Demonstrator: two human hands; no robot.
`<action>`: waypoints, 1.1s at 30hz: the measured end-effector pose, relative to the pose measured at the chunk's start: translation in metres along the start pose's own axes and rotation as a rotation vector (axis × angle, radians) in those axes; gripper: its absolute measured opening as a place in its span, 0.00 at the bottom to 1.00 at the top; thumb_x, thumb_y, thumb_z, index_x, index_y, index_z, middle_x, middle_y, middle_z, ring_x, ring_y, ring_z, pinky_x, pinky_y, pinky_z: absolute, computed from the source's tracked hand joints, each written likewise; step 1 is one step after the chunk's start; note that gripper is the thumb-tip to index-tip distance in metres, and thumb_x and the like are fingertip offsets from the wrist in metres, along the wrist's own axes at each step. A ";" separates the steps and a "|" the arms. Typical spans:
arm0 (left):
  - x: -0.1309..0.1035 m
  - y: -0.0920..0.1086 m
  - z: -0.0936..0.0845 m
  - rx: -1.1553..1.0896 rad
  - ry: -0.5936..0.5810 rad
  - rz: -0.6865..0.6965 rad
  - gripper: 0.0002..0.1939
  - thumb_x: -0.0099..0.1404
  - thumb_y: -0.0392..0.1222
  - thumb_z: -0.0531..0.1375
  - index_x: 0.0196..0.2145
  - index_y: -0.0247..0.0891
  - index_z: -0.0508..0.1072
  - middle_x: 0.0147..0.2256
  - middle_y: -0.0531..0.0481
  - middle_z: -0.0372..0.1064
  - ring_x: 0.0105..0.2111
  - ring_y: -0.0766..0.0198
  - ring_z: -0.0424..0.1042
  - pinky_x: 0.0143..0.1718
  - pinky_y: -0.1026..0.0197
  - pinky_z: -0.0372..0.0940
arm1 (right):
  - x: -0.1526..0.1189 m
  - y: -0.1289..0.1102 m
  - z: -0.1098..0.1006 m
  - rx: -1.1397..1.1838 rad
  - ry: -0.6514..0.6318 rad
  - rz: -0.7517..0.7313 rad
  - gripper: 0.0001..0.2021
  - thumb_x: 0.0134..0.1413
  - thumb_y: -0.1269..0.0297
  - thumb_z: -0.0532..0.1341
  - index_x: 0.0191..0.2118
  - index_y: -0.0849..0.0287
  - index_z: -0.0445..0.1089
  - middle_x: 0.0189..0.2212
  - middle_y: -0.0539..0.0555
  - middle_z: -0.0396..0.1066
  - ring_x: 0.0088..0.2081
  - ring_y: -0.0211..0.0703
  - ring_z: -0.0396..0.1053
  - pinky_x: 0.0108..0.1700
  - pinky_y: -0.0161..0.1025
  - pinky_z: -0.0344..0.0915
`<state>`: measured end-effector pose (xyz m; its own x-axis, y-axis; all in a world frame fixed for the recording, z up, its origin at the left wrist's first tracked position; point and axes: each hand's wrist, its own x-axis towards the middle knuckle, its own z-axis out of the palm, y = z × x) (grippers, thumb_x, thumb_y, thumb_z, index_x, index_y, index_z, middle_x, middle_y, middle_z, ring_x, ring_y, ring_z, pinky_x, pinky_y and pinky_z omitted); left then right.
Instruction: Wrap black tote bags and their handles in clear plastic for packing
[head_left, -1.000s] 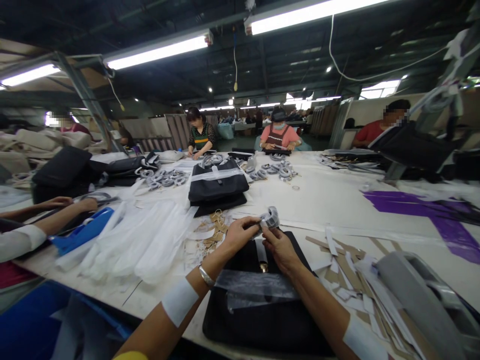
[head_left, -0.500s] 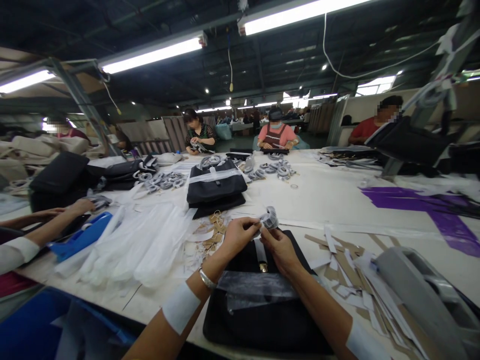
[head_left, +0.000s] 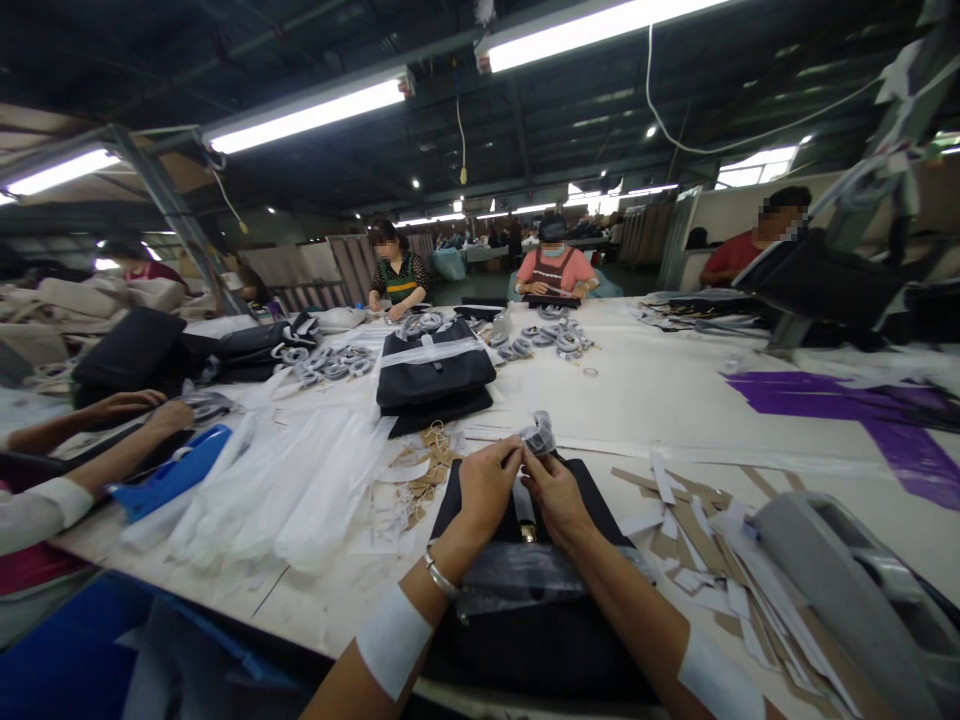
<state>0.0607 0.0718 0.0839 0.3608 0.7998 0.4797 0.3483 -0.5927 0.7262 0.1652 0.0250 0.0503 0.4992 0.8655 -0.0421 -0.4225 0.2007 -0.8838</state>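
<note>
Both my hands meet over a black bag lying on the table in front of me. My left hand and my right hand pinch a coiled grey strap between their fingertips, at the bag's far edge. The strap seems to be wrapped in clear film. A grey strap end with a gold-coloured clasp hangs below my fingers onto the bag. Across the bag's front runs a band of clear plastic film. My fingers hide exactly where they grip.
Left stand brown paper tags, clear plastic sleeves and a blue tape dispenser by a co-worker's hands. Right are card strips and a grey dispenser. Ahead sit stacked black bags and coiled straps; co-workers sit opposite.
My left hand has turned and closed in beside my right hand at the strap. A co-worker opposite has lowered their hands to the table.
</note>
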 end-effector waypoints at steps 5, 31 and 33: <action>-0.012 -0.002 0.008 0.139 0.035 0.166 0.16 0.69 0.40 0.55 0.52 0.39 0.76 0.52 0.40 0.73 0.53 0.50 0.72 0.58 0.49 0.62 | 0.002 0.002 0.002 0.073 -0.036 -0.042 0.18 0.40 0.51 0.73 0.37 0.56 0.78 0.39 0.54 0.78 0.45 0.50 0.73 0.46 0.42 0.70; 0.018 0.002 -0.037 -0.078 -0.322 0.048 0.18 0.57 0.44 0.67 0.45 0.38 0.78 0.43 0.48 0.78 0.44 0.55 0.76 0.49 0.57 0.68 | -0.005 -0.012 -0.022 -0.049 -0.242 -0.083 0.20 0.49 0.54 0.70 0.47 0.56 0.76 0.49 0.55 0.76 0.52 0.51 0.72 0.55 0.46 0.68; 0.014 0.002 -0.035 -0.082 -0.285 0.047 0.17 0.56 0.43 0.67 0.44 0.38 0.78 0.41 0.48 0.78 0.42 0.56 0.76 0.47 0.58 0.69 | -0.008 -0.016 -0.026 -0.166 -0.256 -0.082 0.20 0.50 0.52 0.70 0.47 0.57 0.76 0.46 0.55 0.77 0.48 0.51 0.74 0.53 0.47 0.70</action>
<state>0.0364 0.0851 0.1093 0.6077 0.7055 0.3647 0.2584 -0.6098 0.7492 0.1874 0.0027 0.0531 0.3109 0.9412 0.1324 -0.2491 0.2151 -0.9443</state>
